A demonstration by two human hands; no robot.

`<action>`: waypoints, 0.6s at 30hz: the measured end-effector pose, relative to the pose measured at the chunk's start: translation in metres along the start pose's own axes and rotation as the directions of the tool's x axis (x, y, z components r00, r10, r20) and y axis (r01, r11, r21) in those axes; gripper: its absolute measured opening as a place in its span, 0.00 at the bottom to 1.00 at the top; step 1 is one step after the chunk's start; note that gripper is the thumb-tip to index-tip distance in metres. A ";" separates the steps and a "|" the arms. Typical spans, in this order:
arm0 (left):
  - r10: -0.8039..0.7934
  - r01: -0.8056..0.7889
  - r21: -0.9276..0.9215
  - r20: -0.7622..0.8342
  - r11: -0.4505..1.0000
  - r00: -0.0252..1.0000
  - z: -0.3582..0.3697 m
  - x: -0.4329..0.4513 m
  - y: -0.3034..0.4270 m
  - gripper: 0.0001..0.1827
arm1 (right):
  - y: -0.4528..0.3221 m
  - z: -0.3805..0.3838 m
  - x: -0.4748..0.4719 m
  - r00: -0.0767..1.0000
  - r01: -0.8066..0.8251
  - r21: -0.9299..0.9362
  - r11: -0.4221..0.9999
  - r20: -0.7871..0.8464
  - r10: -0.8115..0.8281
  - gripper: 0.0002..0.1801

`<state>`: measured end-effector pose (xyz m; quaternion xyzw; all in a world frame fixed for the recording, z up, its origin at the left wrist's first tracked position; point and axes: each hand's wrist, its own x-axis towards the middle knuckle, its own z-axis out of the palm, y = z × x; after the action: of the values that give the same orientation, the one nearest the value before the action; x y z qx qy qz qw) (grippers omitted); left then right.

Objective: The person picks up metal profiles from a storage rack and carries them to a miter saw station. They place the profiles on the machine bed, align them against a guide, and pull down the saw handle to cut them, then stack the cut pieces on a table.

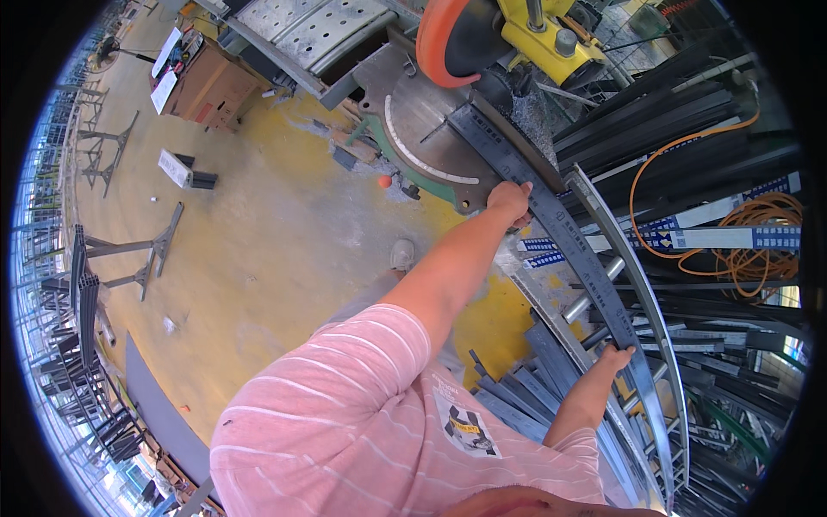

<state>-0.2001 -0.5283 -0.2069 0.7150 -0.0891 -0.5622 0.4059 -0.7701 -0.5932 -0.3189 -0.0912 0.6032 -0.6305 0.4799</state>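
A long dark metal profile (568, 232), its face bearing repeated printed writing, lies along a roller stand and onto the round table (426, 119) of a mitre saw. My left hand (510, 201) grips the profile's near edge beside the saw table. Farther along, over the rollers, my right hand (617, 358) holds the same edge, with part of its fingers hidden. The profile's far end rests against the saw's fence (517, 142). Above it are the saw's orange blade guard (439, 45) and yellow motor housing (549, 39); the blade appears raised.
The roller stand's metal rail (636, 258) curves along the right. Stacked metal profiles (536, 388) lie below it, and more dark profiles (652, 123) and a coiled orange hose (762, 252) lie beyond. A cardboard box (213, 84) and metal trestles (155, 249) stand on the left floor.
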 end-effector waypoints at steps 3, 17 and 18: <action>-0.018 0.014 -0.038 -0.114 0.999 0.993 -0.029 -0.001 -0.001 0.30 | 0.015 0.049 -0.036 1.000 0.003 -0.003 1.000 -0.001 -0.003 0.26; 0.116 -0.121 -0.055 -0.090 0.991 0.989 -0.316 0.080 0.076 0.29 | 0.140 0.237 -0.255 0.987 -0.125 0.117 0.985 0.112 0.112 0.21; 0.135 -0.144 -0.109 -0.089 0.984 0.987 -0.335 0.082 0.080 0.28 | 0.149 0.251 -0.270 0.986 -0.125 0.141 0.982 0.123 0.108 0.21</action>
<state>0.1488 -0.4676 -0.1989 0.7048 -0.0899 -0.5069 0.4881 -0.3810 -0.5413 -0.2564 -0.0557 0.5303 -0.6381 0.5554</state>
